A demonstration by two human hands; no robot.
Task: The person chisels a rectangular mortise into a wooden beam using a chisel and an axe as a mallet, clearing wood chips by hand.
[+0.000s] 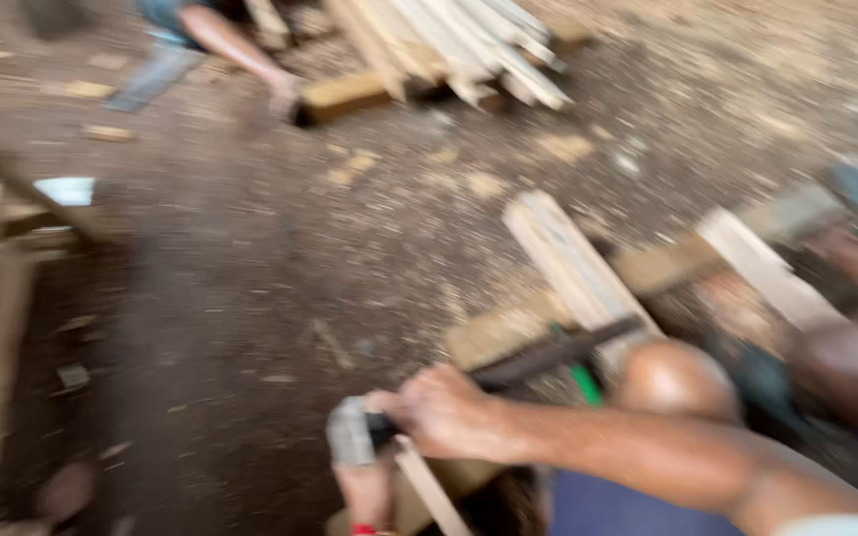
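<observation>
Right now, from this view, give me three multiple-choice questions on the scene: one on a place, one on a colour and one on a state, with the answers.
1. Where does the pile of pale wooden strips lie?
A. on the ground at the top of the view
B. across a knee
C. on a table

2. What colour is the wrist band?
A. blue
B. red
C. yellow

3. How is the grip of the right hand?
A. open flat on the ground
B. closed around a dark tool handle
C. out of view

Answers:
1. A: the pile lies far off, beside another person's hand.
2. B: the band shows red just below the left hand.
3. B: the fingers wrap the handle, and the tool's grey head sticks out past them.
</observation>
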